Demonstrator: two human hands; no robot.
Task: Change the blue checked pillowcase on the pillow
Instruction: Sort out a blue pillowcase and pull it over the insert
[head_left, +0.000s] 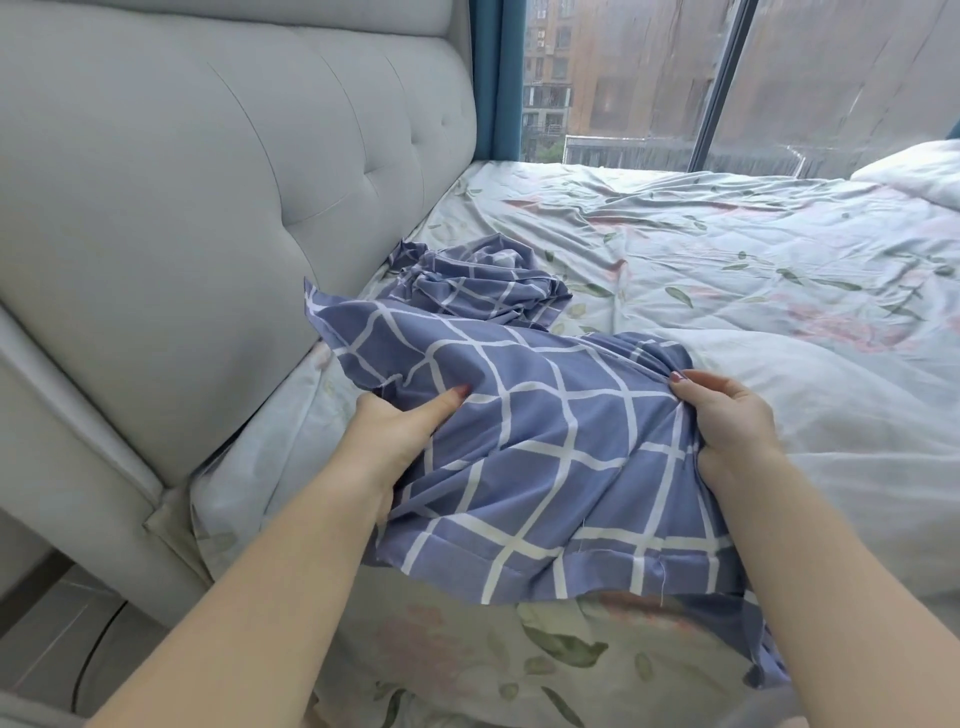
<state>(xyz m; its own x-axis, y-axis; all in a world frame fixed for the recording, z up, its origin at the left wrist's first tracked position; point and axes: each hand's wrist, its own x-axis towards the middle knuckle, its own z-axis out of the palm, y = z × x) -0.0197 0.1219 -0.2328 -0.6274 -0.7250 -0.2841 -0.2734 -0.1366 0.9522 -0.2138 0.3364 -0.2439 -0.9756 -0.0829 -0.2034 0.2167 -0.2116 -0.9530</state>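
Blue checked pillowcase (545, 457) is stretching between both hands, lying low over the bed just in front of the person. The left hand (400, 431) is gripping its left side, thumb lying flat on top and fingers tucked out of sight under the cloth. The right hand (727, 421) is bunching the right side, fingers curling into a gathered fold.

Below the hands, the near hem is draping loosely over the floral sheet (727, 249), with a loose thread hanging from it. Beyond the left hand, the far corner of the pillowcase is sticking up toward the padded grey headboard (208, 208), which is standing close along that side and leaving little room there. Right of the right hand, a white padded bulk (831, 441) is lying against the cloth; whether it is a pillow or a quilt cannot be told. Farther beyond the hands, a second crumpled checked cloth (483, 280) is sitting near the headboard, and past it the sheet is spreading wide and rumpled toward the window (649, 78) and a teal curtain (498, 78).

The fabric is showing a dusty blue ground crossed by white lines in large squares, creasing heavily around the right hand.
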